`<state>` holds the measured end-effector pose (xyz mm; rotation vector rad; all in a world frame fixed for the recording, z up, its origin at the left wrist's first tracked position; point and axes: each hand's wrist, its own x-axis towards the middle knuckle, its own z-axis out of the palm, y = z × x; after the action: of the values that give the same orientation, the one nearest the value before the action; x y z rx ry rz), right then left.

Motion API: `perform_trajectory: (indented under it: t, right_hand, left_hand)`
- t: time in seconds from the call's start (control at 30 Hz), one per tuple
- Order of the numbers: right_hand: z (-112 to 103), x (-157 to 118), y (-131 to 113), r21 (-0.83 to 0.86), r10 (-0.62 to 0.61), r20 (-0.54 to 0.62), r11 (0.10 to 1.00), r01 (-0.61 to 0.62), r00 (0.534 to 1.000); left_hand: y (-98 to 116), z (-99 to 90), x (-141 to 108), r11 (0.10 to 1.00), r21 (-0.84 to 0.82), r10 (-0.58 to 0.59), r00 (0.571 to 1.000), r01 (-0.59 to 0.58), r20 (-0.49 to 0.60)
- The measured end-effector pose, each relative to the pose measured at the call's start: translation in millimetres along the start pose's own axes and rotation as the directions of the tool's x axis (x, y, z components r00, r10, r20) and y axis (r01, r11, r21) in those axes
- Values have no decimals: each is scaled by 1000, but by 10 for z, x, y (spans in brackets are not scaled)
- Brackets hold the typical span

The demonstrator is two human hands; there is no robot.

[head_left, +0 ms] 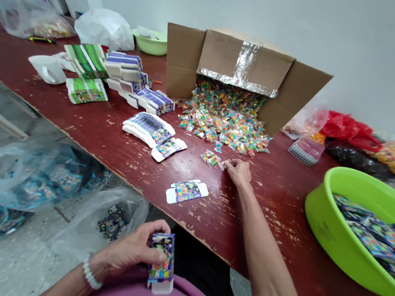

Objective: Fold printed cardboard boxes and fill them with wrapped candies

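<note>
My left hand [146, 247], with a beaded bracelet at the wrist, holds a small printed box [162, 257] upright over my lap; a white flap hangs from its lower end. My right hand [239, 171] reaches over the red table, fingertips together on a small candy packet [222, 165]. Just left of it lie more candy packets [211, 158]. A flat unfolded carton [187, 192] rests nearer the table edge. Behind my right hand, a large pile of wrapped candies [224, 122] spills from an open cardboard box [246, 63].
Stacks of flat cartons [150, 128] and bundled cartons [89, 61] stand on the left, beside a white mug [48, 69]. At right is a green basin [348, 257] of dark packets. Plastic bags [46, 179] sit below the table at left.
</note>
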<state>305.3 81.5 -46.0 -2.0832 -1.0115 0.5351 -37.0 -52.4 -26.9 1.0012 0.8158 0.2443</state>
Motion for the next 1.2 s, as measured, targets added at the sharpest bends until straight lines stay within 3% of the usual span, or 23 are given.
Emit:
perform_trajectory:
  t: [0.1,0.2,0.27,0.33,0.5,0.57,0.73,0.8,0.87,0.93,1.0,1.07,1.1,1.2]
  right_hand:
    - [24,9,29,82,53,61,995,-57,997]
    - [-25,-124,15,247,61,128,965,-91,990]
    - [-84,-283,-11,361,50,177,926,-112,983]
    - [-141,-498,-45,450,26,222,884,-126,975]
    - [-195,-1180,-160,703,-100,422,664,-256,901]
    - [-173,-1434,-202,716,-150,460,646,-265,875]
    - [-100,-1810,-235,674,-265,411,733,-95,872]
    - [-103,-1859,-234,598,-341,323,796,89,883]
    - [-120,-1877,-239,509,-469,235,805,304,851]
    - [-132,-1885,-248,480,-548,192,776,410,814]
    - [-116,-1893,-253,544,-500,179,768,338,847]
    - [-69,-1908,-249,661,-349,242,742,109,905]
    - [-39,-1919,-246,708,-272,308,705,-29,912]
    - [39,-1966,-256,719,-177,546,602,-348,819]
  left_hand:
    - [70,-307,-104,920,389,-62,998,48,23]
    - [102,-520,-163,837,536,-199,973,109,113]
    - [100,-560,-157,875,473,-202,965,103,164]
    - [119,-526,-112,945,321,-114,980,57,160]
    - [317,-256,90,991,104,86,996,-85,-5]
    - [390,-135,160,986,68,151,988,-149,-17]
    - [410,74,233,975,36,218,976,-217,-21]
    - [388,121,240,976,28,219,974,-218,-59]
    - [377,158,251,973,-8,229,968,-231,-101]
    - [381,188,267,964,-96,231,959,-249,-164]
    - [397,211,283,945,-208,201,950,-252,-238]
    - [412,225,294,926,-288,161,947,-243,-279]
    - [417,229,296,923,-305,149,948,-236,-281]
    - [419,241,290,921,-285,184,942,-265,-282]
